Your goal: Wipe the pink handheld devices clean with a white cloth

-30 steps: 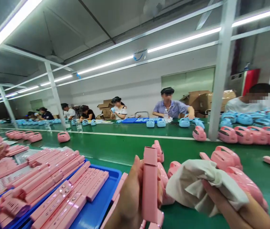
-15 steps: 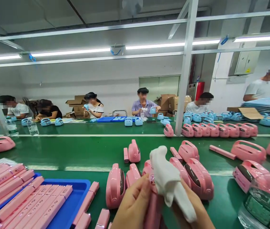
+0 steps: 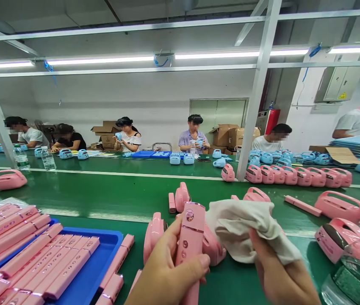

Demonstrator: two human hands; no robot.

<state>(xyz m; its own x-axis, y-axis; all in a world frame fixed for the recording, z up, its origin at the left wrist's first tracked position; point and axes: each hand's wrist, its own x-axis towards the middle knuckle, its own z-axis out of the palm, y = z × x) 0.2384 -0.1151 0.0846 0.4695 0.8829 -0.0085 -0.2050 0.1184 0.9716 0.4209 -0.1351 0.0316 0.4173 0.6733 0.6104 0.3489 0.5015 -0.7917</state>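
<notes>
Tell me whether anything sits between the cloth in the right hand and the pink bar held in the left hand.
Nothing visible does. The left hand holds the pink bar upright, and the cloth bunched in the right hand sits just beside its upper end, with no other item in between.

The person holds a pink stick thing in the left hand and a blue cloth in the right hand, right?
Not quite. The cloth in the right hand is white, not blue, as the head view shows. The rest holds: the left hand holds the pink stick-shaped part.
</notes>
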